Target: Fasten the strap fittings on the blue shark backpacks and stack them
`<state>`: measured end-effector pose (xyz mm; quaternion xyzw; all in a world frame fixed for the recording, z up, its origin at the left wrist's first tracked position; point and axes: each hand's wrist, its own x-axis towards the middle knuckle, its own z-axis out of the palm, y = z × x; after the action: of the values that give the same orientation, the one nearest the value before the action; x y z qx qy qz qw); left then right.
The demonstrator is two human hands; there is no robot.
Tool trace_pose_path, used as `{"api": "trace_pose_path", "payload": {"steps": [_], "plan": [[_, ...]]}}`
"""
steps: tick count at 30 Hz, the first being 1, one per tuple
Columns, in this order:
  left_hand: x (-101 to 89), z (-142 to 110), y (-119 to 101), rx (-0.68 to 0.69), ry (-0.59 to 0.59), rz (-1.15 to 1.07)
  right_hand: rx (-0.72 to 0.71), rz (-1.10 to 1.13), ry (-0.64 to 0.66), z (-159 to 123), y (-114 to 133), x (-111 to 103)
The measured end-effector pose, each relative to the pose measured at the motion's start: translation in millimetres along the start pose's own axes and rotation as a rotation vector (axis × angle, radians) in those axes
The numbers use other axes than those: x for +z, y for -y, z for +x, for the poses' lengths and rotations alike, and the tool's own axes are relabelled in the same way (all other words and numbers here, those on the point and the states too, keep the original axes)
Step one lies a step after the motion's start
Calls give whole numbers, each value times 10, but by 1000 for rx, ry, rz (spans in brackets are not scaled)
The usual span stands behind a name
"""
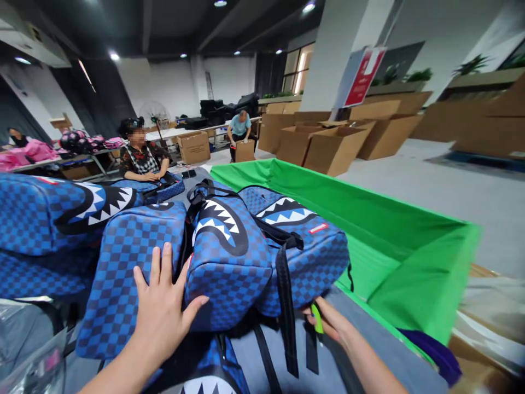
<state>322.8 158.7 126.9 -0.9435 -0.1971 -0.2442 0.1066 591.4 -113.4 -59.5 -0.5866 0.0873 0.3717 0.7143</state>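
My left hand (166, 306) lies with its fingers spread against a blue checkered backpack (135, 257) and the one beside it. That neighbouring backpack (229, 273) has a black shark-mouth print with white teeth. Another backpack (303, 262), with a small red label and hanging black straps, leans against it on the right. Below its lower edge, my right hand (330, 320) is closed around a small tool with a yellow-green handle (316, 318). The tool's working end cannot be made out, and the backpack partly covers my right fingertips.
A green fabric-lined bin (369, 219) stands along the table's right side. More blue backpacks (24, 219) are piled at the left. Across the table sits a person (143, 153); another person (241, 131) bends over a carton. Open cardboard boxes (336, 145) stand behind the bin.
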Motion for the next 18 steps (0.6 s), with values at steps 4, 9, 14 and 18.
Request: {"api": "trace_pose_path", "payload": {"steps": [4,9,14,18], "plan": [[233,197,-171,-53,-46,19,-3,9,32,535,318,208],[354,380,-268,-63,-84,67,2,-18,81,1186,717,522],[312,262,-117,-66,-129,38,-78,-104,40,1641,915,953],[244,28,101,-121,-170,-24,-190,-198,-52,1851,969,1346]]}}
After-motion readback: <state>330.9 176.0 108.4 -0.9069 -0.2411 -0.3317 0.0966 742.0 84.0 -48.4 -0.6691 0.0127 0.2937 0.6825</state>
